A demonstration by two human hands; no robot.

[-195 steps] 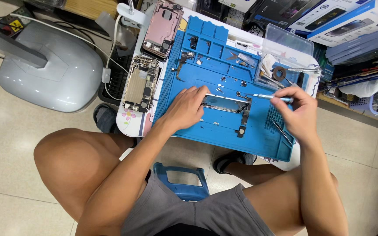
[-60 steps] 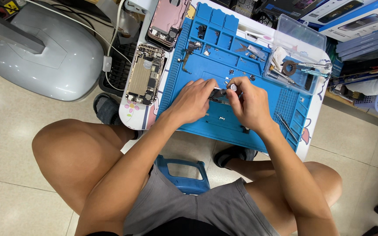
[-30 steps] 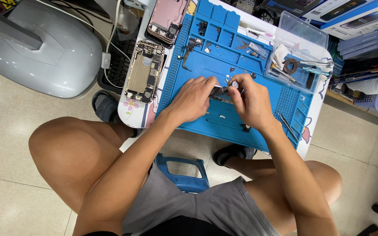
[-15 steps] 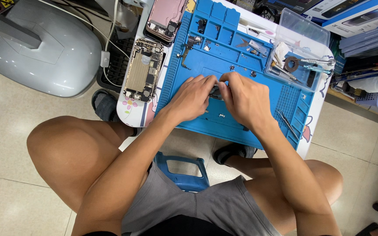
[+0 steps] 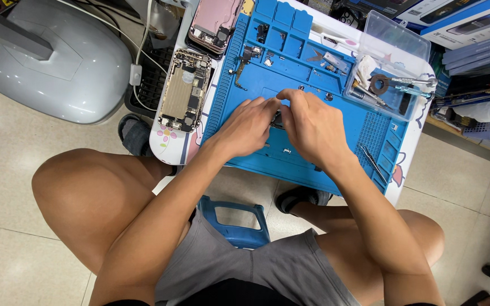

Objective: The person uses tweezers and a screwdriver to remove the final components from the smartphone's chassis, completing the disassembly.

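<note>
My two hands meet over the middle of a blue repair mat on a small white table. My left hand lies flat with its fingertips pressing on a small dark phone part, which shows only as a sliver between the hands. My right hand arches over the same part, thumb and forefinger pinched together at its far edge. What they pinch is hidden.
An opened phone chassis and a pink phone back lie left of the mat. A clear plastic box of tools sits at the mat's right, tweezers below it. A grey machine base stands on the floor at left, a blue stool under me.
My right hand came in from the mat's right side, where it held a thin tool, to join the left. Over the last second both hands shifted slightly and closed together over the part.
</note>
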